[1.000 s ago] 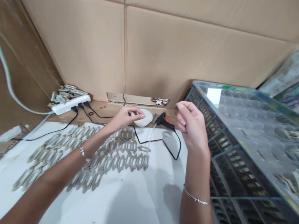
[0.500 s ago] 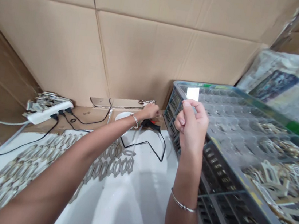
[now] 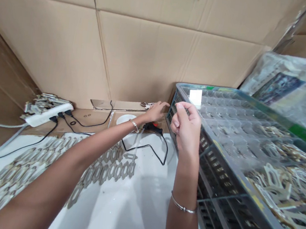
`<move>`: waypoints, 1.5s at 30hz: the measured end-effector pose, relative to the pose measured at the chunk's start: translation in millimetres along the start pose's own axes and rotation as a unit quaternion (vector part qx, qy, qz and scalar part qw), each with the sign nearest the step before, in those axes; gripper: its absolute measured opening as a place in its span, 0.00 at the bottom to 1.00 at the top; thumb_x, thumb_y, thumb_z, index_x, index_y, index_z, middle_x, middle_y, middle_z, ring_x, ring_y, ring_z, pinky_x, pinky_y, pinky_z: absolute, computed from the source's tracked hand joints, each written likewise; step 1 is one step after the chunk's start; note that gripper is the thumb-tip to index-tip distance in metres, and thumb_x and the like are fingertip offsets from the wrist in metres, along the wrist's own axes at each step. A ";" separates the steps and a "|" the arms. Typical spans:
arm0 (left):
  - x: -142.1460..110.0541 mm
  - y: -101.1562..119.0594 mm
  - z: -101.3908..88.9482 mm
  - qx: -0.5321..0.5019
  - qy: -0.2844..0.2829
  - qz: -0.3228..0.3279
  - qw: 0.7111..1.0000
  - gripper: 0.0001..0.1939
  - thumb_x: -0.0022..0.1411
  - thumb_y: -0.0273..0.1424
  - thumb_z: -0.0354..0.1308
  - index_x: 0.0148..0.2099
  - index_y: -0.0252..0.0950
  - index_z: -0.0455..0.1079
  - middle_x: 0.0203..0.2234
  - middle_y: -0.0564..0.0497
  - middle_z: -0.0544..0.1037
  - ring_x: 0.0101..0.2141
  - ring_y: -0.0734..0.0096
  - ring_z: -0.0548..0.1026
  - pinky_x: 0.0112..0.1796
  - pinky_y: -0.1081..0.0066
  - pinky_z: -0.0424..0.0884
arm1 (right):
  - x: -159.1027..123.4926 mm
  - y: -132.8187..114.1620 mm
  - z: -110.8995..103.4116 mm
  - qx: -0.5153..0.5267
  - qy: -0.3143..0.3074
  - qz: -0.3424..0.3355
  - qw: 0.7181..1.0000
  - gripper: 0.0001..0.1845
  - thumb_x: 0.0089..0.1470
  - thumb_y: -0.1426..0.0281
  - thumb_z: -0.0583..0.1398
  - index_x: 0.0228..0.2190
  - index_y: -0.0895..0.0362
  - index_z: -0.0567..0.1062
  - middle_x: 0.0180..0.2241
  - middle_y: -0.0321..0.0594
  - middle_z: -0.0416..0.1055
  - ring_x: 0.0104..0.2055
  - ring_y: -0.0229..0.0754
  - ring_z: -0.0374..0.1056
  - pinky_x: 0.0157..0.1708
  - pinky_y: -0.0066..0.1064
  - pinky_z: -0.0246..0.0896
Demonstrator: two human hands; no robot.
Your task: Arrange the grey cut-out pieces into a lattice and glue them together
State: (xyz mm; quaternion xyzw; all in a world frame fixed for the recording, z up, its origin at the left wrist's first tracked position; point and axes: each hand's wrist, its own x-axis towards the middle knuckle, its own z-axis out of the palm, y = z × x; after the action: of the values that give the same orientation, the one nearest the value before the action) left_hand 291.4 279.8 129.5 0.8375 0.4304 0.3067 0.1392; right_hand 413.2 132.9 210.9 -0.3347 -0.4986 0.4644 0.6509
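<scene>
My left hand reaches to the far side of the table with its fingers stretched out and apart, nothing visible in them. Just below it lies a black tool with an orange-red part and a cord, perhaps a glue gun. My right hand is raised beside the crate's near left corner, thumb and index finger pinched together. Whatever it may hold is hidden or too small to make out. Rows of flat, elongated pieces with open centres lie on the white tabletop, partly behind my left forearm.
A grey plastic crate fills the right, carrying a clear compartment tray with loose pieces and a white card. A power strip with plugged-in cords lies left. A white round dish sits behind my left wrist. Cardboard walls enclose the back.
My left hand's fingers have opened out from a closed shape and point right. My right hand has moved left and slightly down, away from the white card, still pinched.
</scene>
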 end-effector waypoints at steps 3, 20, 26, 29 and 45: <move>-23.0 -3.4 -15.3 -0.101 0.051 0.013 0.993 0.18 0.58 0.26 0.54 0.51 0.32 0.68 0.40 0.44 0.75 0.40 0.64 0.72 0.41 0.68 0.67 | 1.4 10.6 8.9 0.012 -0.046 0.035 0.998 0.13 0.53 0.58 0.62 0.32 0.54 0.67 0.14 0.24 0.52 0.14 0.28 0.44 0.14 0.22 0.36; -30.9 34.9 -71.3 -0.263 -0.022 0.031 0.964 0.12 0.57 0.26 0.58 0.44 0.30 0.70 0.24 0.52 0.74 0.26 0.74 0.71 0.28 0.75 0.64 | 8.1 21.8 -5.0 -0.087 -0.024 0.035 0.995 0.14 0.51 0.59 0.63 0.32 0.54 0.67 0.13 0.24 0.55 0.13 0.28 0.47 0.13 0.20 0.39; -37.4 61.1 -88.4 -0.335 0.013 0.001 0.942 0.10 0.58 0.24 0.59 0.43 0.30 0.69 0.24 0.52 0.75 0.26 0.76 0.73 0.30 0.74 0.66 | 12.4 36.6 -12.9 -0.113 -0.121 0.147 0.975 0.22 0.47 0.61 0.66 0.42 0.58 0.70 0.14 0.23 0.54 0.14 0.28 0.47 0.13 0.19 0.37; -38.0 70.8 -89.2 -0.356 -0.001 -0.013 0.934 0.10 0.58 0.23 0.59 0.44 0.31 0.69 0.25 0.52 0.75 0.25 0.77 0.72 0.28 0.74 0.66 | 10.7 37.8 -9.2 -0.062 -0.181 0.169 0.967 0.21 0.47 0.59 0.66 0.39 0.60 0.72 0.15 0.23 0.51 0.15 0.26 0.43 0.13 0.19 0.33; -40.2 87.8 -164.1 -0.293 0.040 -0.018 0.955 0.17 0.67 0.39 0.50 0.48 0.32 0.72 0.38 0.45 0.79 0.40 0.69 0.75 0.40 0.71 0.66 | 12.8 37.6 -2.3 -0.044 -0.073 0.095 0.992 0.22 0.50 0.61 0.64 0.46 0.56 0.70 0.16 0.23 0.49 0.16 0.28 0.45 0.14 0.20 0.37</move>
State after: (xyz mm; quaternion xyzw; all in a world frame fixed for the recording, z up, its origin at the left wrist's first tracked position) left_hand 225.5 190.4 284.2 0.7390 0.3416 0.4504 0.3665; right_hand 406.1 158.0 180.8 -0.3737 -0.5306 0.5255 0.5502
